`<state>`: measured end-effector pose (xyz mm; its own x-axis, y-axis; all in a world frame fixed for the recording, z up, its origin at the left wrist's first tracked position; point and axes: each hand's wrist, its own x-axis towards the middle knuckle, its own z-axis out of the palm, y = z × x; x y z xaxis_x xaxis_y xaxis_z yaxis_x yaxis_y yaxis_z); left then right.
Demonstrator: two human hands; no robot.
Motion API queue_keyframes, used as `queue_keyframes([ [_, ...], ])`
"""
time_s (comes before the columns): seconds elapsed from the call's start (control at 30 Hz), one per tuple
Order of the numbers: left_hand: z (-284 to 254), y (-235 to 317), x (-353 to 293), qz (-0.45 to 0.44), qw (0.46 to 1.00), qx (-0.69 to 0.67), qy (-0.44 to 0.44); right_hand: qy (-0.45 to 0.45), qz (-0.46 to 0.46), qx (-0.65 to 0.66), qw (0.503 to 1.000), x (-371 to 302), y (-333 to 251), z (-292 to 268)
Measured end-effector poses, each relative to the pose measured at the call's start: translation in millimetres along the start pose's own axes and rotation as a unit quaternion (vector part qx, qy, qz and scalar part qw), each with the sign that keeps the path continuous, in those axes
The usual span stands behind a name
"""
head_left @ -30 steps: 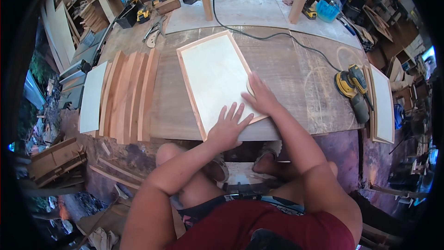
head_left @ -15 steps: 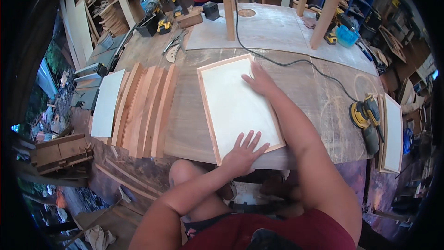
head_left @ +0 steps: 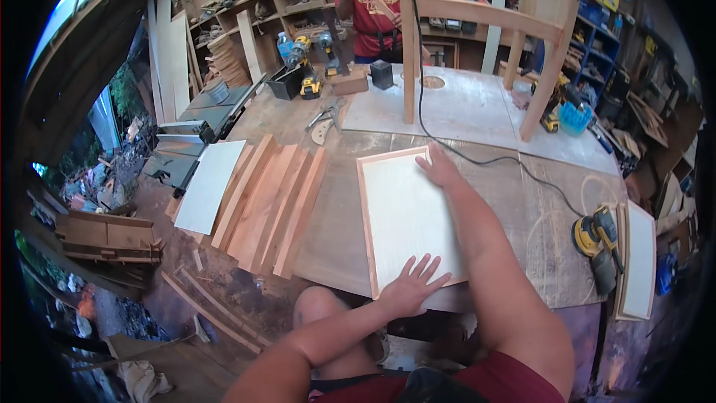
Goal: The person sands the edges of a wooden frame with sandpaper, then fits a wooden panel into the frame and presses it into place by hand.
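Note:
A shallow rectangular wooden frame with a pale flat panel inside it lies on the brown worktable, close to the near edge. My left hand rests flat on the panel's near end, fingers spread. At the far right corner, my right hand lies over the rim, thumb apart and reaching onto the panel. My right forearm hides much of the right rim.
Several wooden boards and a white panel lie left. A corded sander sits right, its cable crossing the table. Beyond stand a wooden chair-like frame, cordless drills and a person holding a white container.
My view has tilted up and a little left, so the table sits lower and farther right, and more of the person opposite shows. Both hands stay on the framed panel.

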<state>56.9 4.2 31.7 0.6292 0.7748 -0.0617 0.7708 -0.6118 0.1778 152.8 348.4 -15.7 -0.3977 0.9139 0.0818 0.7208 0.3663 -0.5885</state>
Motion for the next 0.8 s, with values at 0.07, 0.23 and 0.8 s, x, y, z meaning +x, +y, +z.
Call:
queue_keyframes([
  [0.07,0.5,0.0,-1.1,-0.001,1.000,-0.006,0.003,-0.003,-0.014,0.005,1.000,-30.5,0.5,-2.3],
  [0.23,4.8,0.6,-2.3,-0.008,1.000,-0.003,0.012,-0.019,0.000,-0.030,0.999,-158.1,-2.5,-8.2],
  [0.8,5.8,9.3,-3.2,-0.027,0.999,0.012,0.017,0.001,-0.036,-0.046,0.998,-326.5,-21.4,-26.9],
])
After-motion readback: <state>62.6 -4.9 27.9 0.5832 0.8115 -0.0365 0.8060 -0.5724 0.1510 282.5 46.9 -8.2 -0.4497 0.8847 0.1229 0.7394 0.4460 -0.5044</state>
